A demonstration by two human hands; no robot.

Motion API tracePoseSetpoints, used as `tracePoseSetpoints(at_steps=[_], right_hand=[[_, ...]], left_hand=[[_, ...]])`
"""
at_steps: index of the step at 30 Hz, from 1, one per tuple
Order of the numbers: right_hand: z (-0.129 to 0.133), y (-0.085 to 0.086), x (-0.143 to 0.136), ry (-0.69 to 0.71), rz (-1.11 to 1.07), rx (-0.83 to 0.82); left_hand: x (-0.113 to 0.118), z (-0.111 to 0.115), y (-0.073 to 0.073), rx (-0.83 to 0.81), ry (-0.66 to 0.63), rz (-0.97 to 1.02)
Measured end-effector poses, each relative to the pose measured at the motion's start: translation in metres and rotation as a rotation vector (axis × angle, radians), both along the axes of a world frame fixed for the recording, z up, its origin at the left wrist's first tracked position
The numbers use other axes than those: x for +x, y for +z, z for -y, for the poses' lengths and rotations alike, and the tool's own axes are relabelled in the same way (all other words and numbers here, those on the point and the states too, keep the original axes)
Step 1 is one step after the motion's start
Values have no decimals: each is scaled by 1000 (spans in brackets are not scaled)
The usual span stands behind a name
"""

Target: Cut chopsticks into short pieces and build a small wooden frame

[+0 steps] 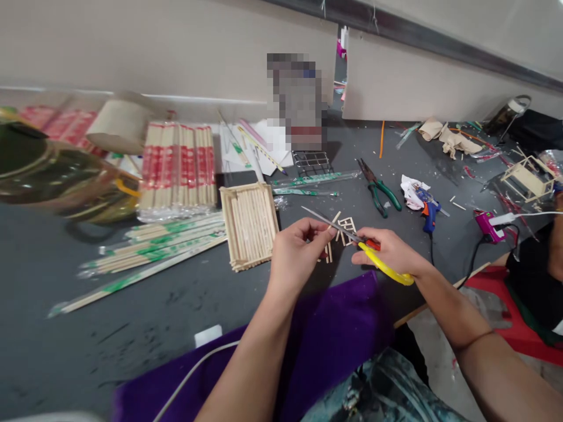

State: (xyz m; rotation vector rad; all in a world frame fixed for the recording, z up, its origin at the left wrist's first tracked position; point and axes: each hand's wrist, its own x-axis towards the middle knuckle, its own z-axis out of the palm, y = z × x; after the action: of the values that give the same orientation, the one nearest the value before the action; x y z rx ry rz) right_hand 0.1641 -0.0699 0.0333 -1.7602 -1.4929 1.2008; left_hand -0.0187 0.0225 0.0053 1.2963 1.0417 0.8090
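Note:
My right hand (387,252) grips a pair of scissors (387,268) with yellow and red handles, the blades pointing up and left. Pinched in my left hand (303,246) is a thin wooden stick (335,219), which meets the scissor blades. Just beyond the blades lies a small lattice of glued sticks (347,227), partly hidden by them. Left of my left hand sits a shallow box built of wooden chopsticks (250,225). Pliers with green handles (379,190) rest on the table above my hands.
Packs of chopsticks in red wrappers (178,170) and loose green-wrapped chopsticks (162,249) lie at left, beside a blurred glass jug (57,170). At right are a blue glue gun (430,211), a pink power adapter (490,227) and a stick frame (530,179). Purple cloth (338,328) covers the near edge.

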Motion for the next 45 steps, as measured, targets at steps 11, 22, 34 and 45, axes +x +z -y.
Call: tracePoseSetpoints(at_steps=[11, 22, 34, 45], right_hand=[[-1, 13, 4, 100, 89, -46], [-2, 1, -3, 10, 80, 17], [6, 3, 11, 122, 7, 24], [4, -3, 8, 41, -90, -22]], left_hand=[[-1, -1, 7, -80, -66, 83], [-1, -1, 1, 1, -47, -17], [2, 5, 7, 16, -80, 38], [2, 2, 6, -130, -124, 142]])
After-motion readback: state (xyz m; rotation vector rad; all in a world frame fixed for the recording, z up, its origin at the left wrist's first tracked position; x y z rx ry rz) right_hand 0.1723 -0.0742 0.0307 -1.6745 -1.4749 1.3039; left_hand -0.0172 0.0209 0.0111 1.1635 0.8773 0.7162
